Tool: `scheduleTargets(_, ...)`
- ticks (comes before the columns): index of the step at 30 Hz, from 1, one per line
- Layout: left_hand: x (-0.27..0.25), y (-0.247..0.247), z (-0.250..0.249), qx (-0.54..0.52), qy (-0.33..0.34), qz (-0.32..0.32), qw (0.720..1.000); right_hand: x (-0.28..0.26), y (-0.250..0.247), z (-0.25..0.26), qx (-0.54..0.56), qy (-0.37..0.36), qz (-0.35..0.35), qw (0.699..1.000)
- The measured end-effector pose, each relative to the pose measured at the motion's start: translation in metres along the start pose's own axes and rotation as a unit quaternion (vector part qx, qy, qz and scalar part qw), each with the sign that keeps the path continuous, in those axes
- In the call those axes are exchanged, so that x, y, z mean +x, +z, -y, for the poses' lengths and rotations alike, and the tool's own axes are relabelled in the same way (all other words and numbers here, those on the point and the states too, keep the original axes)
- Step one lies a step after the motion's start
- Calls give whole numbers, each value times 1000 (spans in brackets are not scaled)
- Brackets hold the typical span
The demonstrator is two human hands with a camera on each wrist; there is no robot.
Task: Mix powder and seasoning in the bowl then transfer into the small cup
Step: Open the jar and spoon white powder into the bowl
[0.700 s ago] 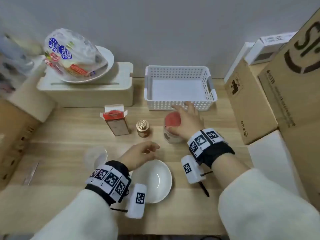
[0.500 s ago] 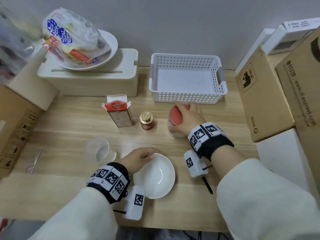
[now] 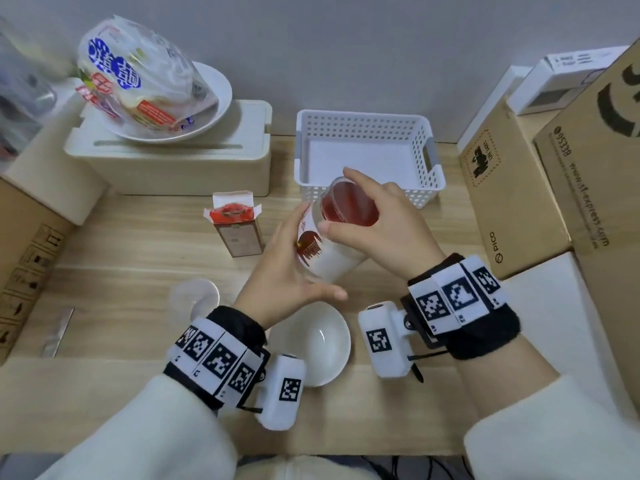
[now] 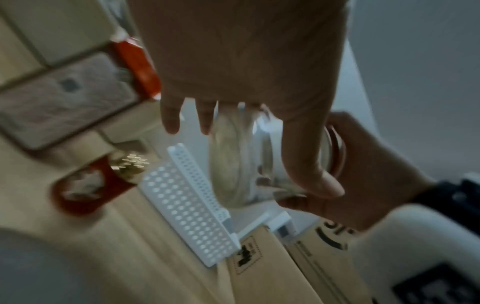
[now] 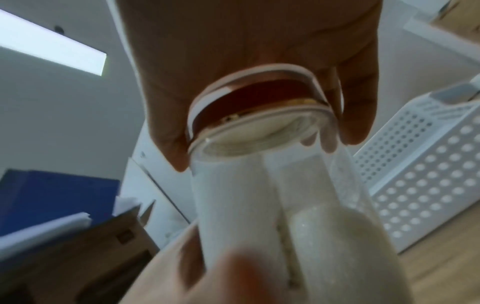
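A clear jar (image 3: 334,259) of white powder with a red lid (image 3: 358,209) hangs tilted above the table, over the far edge of the white bowl (image 3: 311,344). My right hand (image 3: 337,202) grips the lid from above; the right wrist view shows its fingers wrapped round the lid (image 5: 259,98). My left hand (image 3: 317,258) holds the jar's body from the left, with fingers round its base (image 4: 239,164). The small clear cup (image 3: 194,296) stands left of the bowl. A gold-capped seasoning bottle (image 4: 132,164) shows only in the left wrist view.
An open red-topped carton (image 3: 237,223) stands left of the jar. A white perforated basket (image 3: 367,126) sits behind it. Cardboard boxes (image 3: 512,202) line the right side. A plate with a bagged item (image 3: 138,77) rests on a cream box at the back left.
The jar rose off the table and came toward me, tilting. My left hand left the bowl's rim and took the jar's body. My right hand stayed on the lid.
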State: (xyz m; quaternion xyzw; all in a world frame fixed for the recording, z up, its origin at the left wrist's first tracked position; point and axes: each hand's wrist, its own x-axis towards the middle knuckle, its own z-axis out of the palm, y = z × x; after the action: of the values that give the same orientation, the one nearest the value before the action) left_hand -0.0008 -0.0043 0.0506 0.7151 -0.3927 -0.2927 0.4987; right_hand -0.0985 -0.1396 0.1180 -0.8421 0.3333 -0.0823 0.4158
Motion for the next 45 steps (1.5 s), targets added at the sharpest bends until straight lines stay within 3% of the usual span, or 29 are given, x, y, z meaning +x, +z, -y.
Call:
scheduleTargets(4, 0, 9, -22, 86, 11, -89, 992, -9, 10, 14, 82, 22, -30, 996)
scheduleTargets(8, -7, 5, -21, 112, 14, -61, 992, -17, 22, 9, 95, 49, -37, 994)
scheduleTargets(15, -13, -4, -21, 193, 29, -53, 979, -24, 30, 4, 139, 10, -39, 990)
scheduleTargets(18, -16, -13, -23, 119, 6, -11, 993, -26, 23, 7, 155, -39, 1, 987)
scheduleTargets(22, -24, -18, -19, 38, 6, 11, 999, -31, 12, 16, 93, -121, 71, 986)
scheduleTargets(26, -25, -24, -20, 101, 20, 19, 995, -30, -3, 19, 1, -151, 161, 975)
scheduleTargets(30, -22, -23, -25, 150, 24, 10, 988, -28, -19, 24, 52, -86, 155, 983)
scheduleTargets(33, -17, -20, -26, 179, 35, -1, 983, -23, -14, 22, -151, -34, 150, 976)
scheduleTargets(34, -16, -19, -25, 188, 38, -2, 981, -22, -15, 23, -163, -32, 159, 973)
scheduleTargets(38, -15, -15, -21, 194, 39, 5, 980, -24, -31, 29, -3, -76, 247, 966)
scheduleTargets(40, -14, -12, -20, 188, 39, 2, 981, -24, -29, 29, -8, -77, 211, 974)
scheduleTargets(42, -13, -11, -22, 175, 37, -4, 984, -20, -20, 29, -132, -46, 153, 978)
scheduleTargets(43, -12, -11, -22, 173, 34, -6, 984, -17, -16, 28, -198, -35, 141, 969)
scheduleTargets(45, -11, -13, -20, 174, 33, -9, 984, -16, -16, 26, -212, -30, 153, 965)
